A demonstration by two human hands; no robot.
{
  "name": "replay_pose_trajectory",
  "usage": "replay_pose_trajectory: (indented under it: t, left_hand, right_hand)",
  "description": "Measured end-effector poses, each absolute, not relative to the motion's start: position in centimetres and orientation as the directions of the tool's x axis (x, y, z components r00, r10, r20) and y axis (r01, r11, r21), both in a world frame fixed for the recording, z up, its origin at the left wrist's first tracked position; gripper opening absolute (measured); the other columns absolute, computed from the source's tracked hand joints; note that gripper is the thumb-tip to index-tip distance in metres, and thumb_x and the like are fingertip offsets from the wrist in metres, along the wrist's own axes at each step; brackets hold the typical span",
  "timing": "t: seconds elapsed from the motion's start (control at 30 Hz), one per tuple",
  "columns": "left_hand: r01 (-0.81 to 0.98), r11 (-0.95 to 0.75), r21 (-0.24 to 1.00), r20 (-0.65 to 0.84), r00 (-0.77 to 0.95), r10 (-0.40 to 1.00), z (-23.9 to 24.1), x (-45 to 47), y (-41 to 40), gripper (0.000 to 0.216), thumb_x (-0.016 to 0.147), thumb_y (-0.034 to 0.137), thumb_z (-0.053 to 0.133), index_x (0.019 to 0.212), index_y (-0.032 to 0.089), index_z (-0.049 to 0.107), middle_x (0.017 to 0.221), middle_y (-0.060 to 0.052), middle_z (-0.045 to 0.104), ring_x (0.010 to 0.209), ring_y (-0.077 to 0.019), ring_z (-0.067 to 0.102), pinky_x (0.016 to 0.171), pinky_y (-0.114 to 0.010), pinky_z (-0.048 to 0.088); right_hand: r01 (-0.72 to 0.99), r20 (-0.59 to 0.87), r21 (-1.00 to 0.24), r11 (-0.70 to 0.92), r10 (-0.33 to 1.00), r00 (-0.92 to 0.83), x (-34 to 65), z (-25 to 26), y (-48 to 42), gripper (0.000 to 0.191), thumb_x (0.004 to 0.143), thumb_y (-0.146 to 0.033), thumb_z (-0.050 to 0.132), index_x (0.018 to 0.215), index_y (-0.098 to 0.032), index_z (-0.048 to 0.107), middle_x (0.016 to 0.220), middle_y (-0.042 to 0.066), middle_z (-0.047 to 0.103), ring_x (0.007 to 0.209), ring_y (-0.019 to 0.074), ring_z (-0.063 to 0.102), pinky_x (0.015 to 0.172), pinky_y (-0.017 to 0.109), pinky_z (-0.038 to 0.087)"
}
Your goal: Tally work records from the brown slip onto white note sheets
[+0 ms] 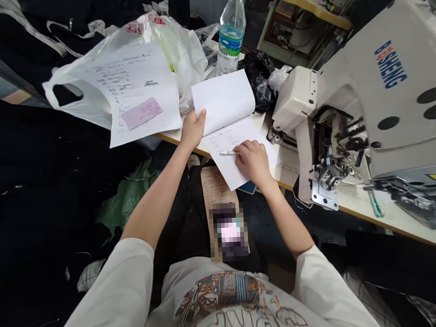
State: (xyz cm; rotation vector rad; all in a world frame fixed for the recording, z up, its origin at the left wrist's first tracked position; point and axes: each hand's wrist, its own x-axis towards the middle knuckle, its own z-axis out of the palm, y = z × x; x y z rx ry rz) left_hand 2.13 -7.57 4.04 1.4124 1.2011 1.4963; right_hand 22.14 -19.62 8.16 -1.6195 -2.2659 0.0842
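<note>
A white notepad (pixel 235 148) with handwriting lies on the table's near edge. Its upper sheet (pixel 224 99) is folded back and stands up. My left hand (pixel 192 131) pinches the left edge of that raised sheet. My right hand (pixel 253 161) rests on the written page, fingers curled round a silver pen (pixel 227 153) whose tip points left on the paper.
An industrial sewing machine (pixel 374 103) fills the right of the table (pixel 353 206). A water bottle (pixel 231 35), a black plastic bag (pixel 258 77) and a white plastic bag (pixel 177 49) under printed sheets (pixel 135 90) lie behind. A brown board (pixel 216 187) rests on my lap. Dark fabric lies at left.
</note>
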Motion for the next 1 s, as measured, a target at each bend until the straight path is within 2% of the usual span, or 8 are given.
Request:
replay_pose_trajectory:
  t: [0.2, 0.3, 0.4, 0.47, 0.57, 0.67, 0.77, 1.0]
  left_hand:
    - [0.117, -0.252, 0.961, 0.261, -0.071, 0.963, 3.8, 1.8, -6.9, 0.049, 0.088, 0.055, 0.067, 0.115, 0.014, 0.067, 0.125, -0.017, 0.066, 0.137, -0.0355, 0.049, 0.123, -0.050, 0.024]
    - [0.127, -0.280, 0.952, 0.280, 0.018, 0.960, 3.9, 1.7, -6.3, 0.051, 0.089, 0.059, 0.063, 0.120, 0.019, 0.066, 0.134, -0.015, 0.063, 0.139, -0.0338, 0.047, 0.123, -0.051, 0.024]
    - [0.132, -0.311, 0.941, 0.303, 0.079, 0.950, 4.0, 2.0, -5.6, 0.047, 0.093, 0.054, 0.061, 0.123, 0.018, 0.065, 0.135, -0.015, 0.063, 0.138, -0.0329, 0.048, 0.122, -0.052, 0.025]
    - [0.139, -0.295, 0.945, 0.288, 0.070, 0.955, 4.0, 2.4, -5.1, 0.038, 0.096, 0.042, 0.061, 0.121, 0.013, 0.064, 0.131, -0.015, 0.064, 0.138, -0.0334, 0.049, 0.121, -0.052, 0.025]
    - [0.137, -0.248, 0.959, 0.247, 0.024, 0.969, 4.1, 3.0, -4.4, 0.025, 0.099, 0.025, 0.055, 0.115, 0.008, 0.065, 0.123, -0.014, 0.065, 0.137, -0.0329, 0.051, 0.120, -0.051, 0.027]
    - [0.172, -0.236, 0.957, 0.236, 0.016, 0.972, 4.3, 3.3, -4.1, 0.024, 0.102, 0.018, 0.047, 0.116, 0.008, 0.063, 0.124, -0.012, 0.066, 0.136, -0.0306, 0.053, 0.118, -0.047, 0.031]
    - [0.228, -0.240, 0.944, 0.247, 0.000, 0.969, 4.5, 3.4, -4.1, 0.025, 0.102, 0.020, 0.046, 0.121, 0.012, 0.062, 0.129, -0.011, 0.067, 0.134, -0.0281, 0.055, 0.118, -0.044, 0.035]
    - [0.259, -0.244, 0.935, 0.267, -0.058, 0.962, 4.6, 3.5, -3.2, 0.027, 0.100, 0.042, 0.052, 0.117, 0.025, 0.063, 0.133, -0.005, 0.067, 0.132, -0.0245, 0.056, 0.114, -0.036, 0.041]
  right_hand:
    - [0.729, 0.600, -0.521, 0.444, 0.798, -0.057, 22.4, 8.9, -20.5, 0.011, 0.093, -0.032, 0.054, 0.089, -0.022, 0.055, 0.086, 0.003, 0.064, 0.077, 0.0154, 0.060, 0.072, 0.031, 0.049]
    - [0.517, 0.501, -0.768, 0.379, 0.858, 0.115, 22.4, 9.1, -20.6, 0.024, 0.094, -0.048, 0.055, 0.092, -0.024, 0.053, 0.072, -0.003, 0.060, 0.062, 0.0121, 0.060, 0.061, 0.028, 0.050]
    - [0.252, 0.299, -0.929, 0.272, 0.951, 0.078, 22.4, 9.0, -19.9, 0.032, 0.096, -0.052, 0.050, 0.108, -0.023, 0.057, 0.090, 0.002, 0.070, 0.070, 0.0127, 0.069, 0.065, 0.029, 0.055]
    - [0.193, 0.264, -0.950, 0.244, 0.961, 0.082, 22.5, 8.7, -19.2, 0.031, 0.091, -0.052, 0.057, 0.103, -0.023, 0.057, 0.090, 0.001, 0.069, 0.069, 0.0112, 0.067, 0.064, 0.027, 0.054]
    - [0.200, 0.265, -0.952, 0.232, 0.952, 0.153, 22.4, 7.9, -18.1, 0.028, 0.085, -0.045, 0.068, 0.086, -0.025, 0.048, 0.061, -0.009, 0.050, 0.049, 0.0072, 0.049, 0.052, 0.023, 0.042]
    - [0.122, 0.159, -0.982, 0.147, 0.982, 0.099, 22.1, 6.9, -17.2, 0.020, 0.092, -0.043, 0.054, 0.089, -0.026, 0.044, 0.060, -0.009, 0.052, 0.048, 0.0085, 0.050, 0.051, 0.023, 0.041]
    - [0.026, 0.108, -0.994, 0.108, 0.994, 0.008, 21.9, 6.3, -16.1, 0.017, 0.092, -0.040, 0.049, 0.100, -0.025, 0.051, 0.079, -0.002, 0.066, 0.063, 0.0097, 0.061, 0.062, 0.025, 0.048]
    - [-0.020, 0.101, -0.995, 0.100, 0.994, -0.038, 22.2, 6.0, -13.4, 0.022, 0.089, -0.046, 0.053, 0.100, -0.026, 0.054, 0.080, -0.002, 0.066, 0.065, 0.0102, 0.058, 0.066, 0.027, 0.049]
